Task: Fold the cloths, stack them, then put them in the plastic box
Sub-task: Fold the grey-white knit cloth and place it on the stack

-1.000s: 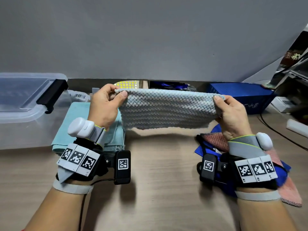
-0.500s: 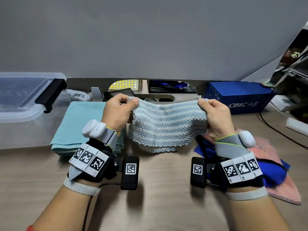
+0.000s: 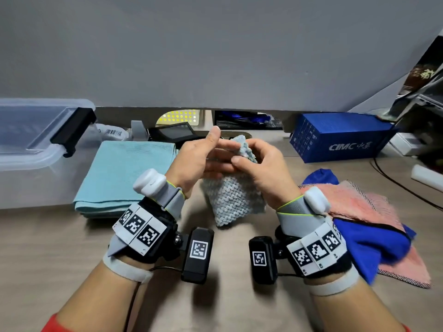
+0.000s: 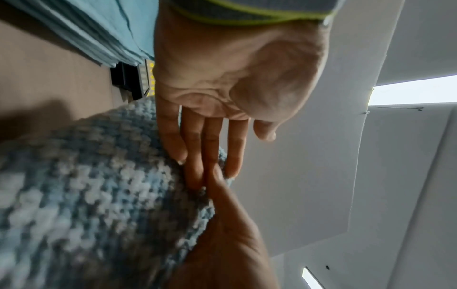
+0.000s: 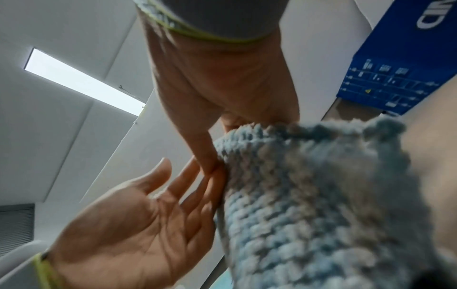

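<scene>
Knit cloth (image 3: 233, 197) doubled over, hanging; right hand (image 3: 261, 168) pinches its top corners, left hand (image 3: 196, 159) flat, fingers (image 4: 195, 152) released. Align edges before lowering onto bench (image 3: 72, 248).

Nubbly knitted cloth (image 3: 236, 200) — smooth teal cloth (image 3: 124, 173); matt wood-look table (image 3: 48, 248), clear glossy plastic box (image 3: 28, 159).

The blue box (image 3: 340, 137) carries white letters "CIMC" on its long side, followed by two characters too blurred to read. In the right wrist view only the letters "CI" show. A barcode on a white packet (image 3: 112, 133) is not readable.
</scene>
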`<state>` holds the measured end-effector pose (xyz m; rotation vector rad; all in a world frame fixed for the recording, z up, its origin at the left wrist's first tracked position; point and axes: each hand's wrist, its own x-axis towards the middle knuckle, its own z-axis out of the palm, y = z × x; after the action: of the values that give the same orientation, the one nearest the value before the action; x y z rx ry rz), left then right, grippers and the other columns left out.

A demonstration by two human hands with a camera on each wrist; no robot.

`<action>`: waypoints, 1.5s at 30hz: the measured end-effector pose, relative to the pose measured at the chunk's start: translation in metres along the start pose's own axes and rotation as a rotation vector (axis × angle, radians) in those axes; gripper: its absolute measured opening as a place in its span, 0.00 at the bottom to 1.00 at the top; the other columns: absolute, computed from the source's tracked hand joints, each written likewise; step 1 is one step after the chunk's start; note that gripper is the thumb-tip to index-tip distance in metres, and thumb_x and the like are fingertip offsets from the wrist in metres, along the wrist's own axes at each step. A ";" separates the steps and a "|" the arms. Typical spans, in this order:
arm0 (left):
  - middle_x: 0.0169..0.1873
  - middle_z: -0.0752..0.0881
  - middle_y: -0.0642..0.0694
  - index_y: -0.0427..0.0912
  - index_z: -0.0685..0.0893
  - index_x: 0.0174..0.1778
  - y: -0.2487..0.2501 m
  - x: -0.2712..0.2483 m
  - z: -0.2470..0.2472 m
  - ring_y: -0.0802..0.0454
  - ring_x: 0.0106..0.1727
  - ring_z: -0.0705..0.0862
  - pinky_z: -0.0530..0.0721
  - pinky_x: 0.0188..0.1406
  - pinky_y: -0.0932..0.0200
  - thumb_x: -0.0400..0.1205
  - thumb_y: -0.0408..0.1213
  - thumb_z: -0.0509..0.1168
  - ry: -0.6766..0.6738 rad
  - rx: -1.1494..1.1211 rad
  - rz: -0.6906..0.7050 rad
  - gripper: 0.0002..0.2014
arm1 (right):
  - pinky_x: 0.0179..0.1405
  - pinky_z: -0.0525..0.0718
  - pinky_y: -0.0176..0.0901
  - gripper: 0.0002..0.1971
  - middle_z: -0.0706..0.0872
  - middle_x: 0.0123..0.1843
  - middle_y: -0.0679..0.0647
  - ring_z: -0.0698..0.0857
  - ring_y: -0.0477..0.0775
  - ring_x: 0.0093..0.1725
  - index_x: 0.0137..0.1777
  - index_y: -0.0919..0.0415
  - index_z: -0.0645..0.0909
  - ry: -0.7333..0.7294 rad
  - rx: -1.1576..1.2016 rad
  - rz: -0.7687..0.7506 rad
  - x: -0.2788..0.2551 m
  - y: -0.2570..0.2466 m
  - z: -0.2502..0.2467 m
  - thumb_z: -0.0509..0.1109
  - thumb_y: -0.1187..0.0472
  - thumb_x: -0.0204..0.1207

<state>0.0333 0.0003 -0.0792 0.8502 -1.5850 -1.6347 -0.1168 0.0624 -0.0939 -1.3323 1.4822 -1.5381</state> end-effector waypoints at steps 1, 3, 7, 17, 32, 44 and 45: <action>0.40 0.91 0.44 0.44 0.90 0.47 -0.002 0.002 -0.003 0.52 0.35 0.88 0.80 0.31 0.65 0.85 0.55 0.59 0.070 0.005 0.043 0.21 | 0.46 0.83 0.42 0.11 0.87 0.44 0.53 0.83 0.46 0.42 0.51 0.61 0.84 0.019 -0.006 -0.001 0.002 -0.001 -0.004 0.73 0.73 0.72; 0.37 0.88 0.47 0.47 0.86 0.42 -0.009 0.009 -0.015 0.55 0.33 0.85 0.76 0.29 0.65 0.80 0.49 0.70 0.267 0.030 0.119 0.09 | 0.46 0.83 0.44 0.10 0.87 0.44 0.56 0.83 0.50 0.44 0.51 0.61 0.84 0.041 0.061 -0.001 0.005 -0.004 -0.014 0.71 0.75 0.74; 0.59 0.83 0.47 0.50 0.73 0.69 -0.017 0.018 -0.025 0.60 0.54 0.83 0.75 0.44 0.67 0.60 0.58 0.78 0.310 0.040 0.074 0.42 | 0.47 0.85 0.41 0.12 0.87 0.48 0.58 0.84 0.52 0.47 0.56 0.65 0.81 0.025 0.309 -0.039 0.010 -0.015 -0.029 0.61 0.76 0.79; 0.40 0.91 0.48 0.41 0.88 0.45 -0.028 0.015 -0.007 0.49 0.45 0.87 0.81 0.55 0.46 0.72 0.33 0.77 0.076 -0.024 -0.003 0.08 | 0.38 0.84 0.41 0.14 0.88 0.46 0.58 0.86 0.51 0.42 0.62 0.71 0.80 0.099 0.221 0.137 0.018 0.005 -0.030 0.60 0.76 0.80; 0.74 0.76 0.46 0.44 0.60 0.81 -0.058 0.025 -0.020 0.46 0.70 0.79 0.74 0.73 0.51 0.73 0.43 0.78 0.160 0.561 -0.198 0.44 | 0.34 0.89 0.41 0.13 0.88 0.44 0.61 0.89 0.52 0.34 0.61 0.68 0.80 -0.111 0.119 0.591 0.015 0.054 -0.018 0.64 0.76 0.78; 0.80 0.66 0.39 0.37 0.68 0.77 -0.047 0.022 0.010 0.43 0.80 0.63 0.64 0.77 0.50 0.84 0.41 0.62 -0.075 1.067 -0.090 0.26 | 0.36 0.82 0.44 0.19 0.85 0.44 0.58 0.82 0.55 0.38 0.66 0.65 0.79 -0.183 -0.410 0.608 0.036 0.040 0.002 0.72 0.68 0.75; 0.78 0.67 0.38 0.36 0.70 0.75 -0.051 0.026 0.015 0.41 0.79 0.62 0.65 0.76 0.48 0.83 0.41 0.63 -0.104 1.142 -0.104 0.25 | 0.41 0.82 0.44 0.24 0.84 0.49 0.59 0.83 0.57 0.44 0.70 0.64 0.76 -0.152 -0.551 0.549 0.037 0.039 0.000 0.74 0.64 0.74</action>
<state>0.0048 -0.0129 -0.1292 1.4041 -2.5948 -0.7053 -0.1360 0.0209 -0.1228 -1.1426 2.0375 -0.6922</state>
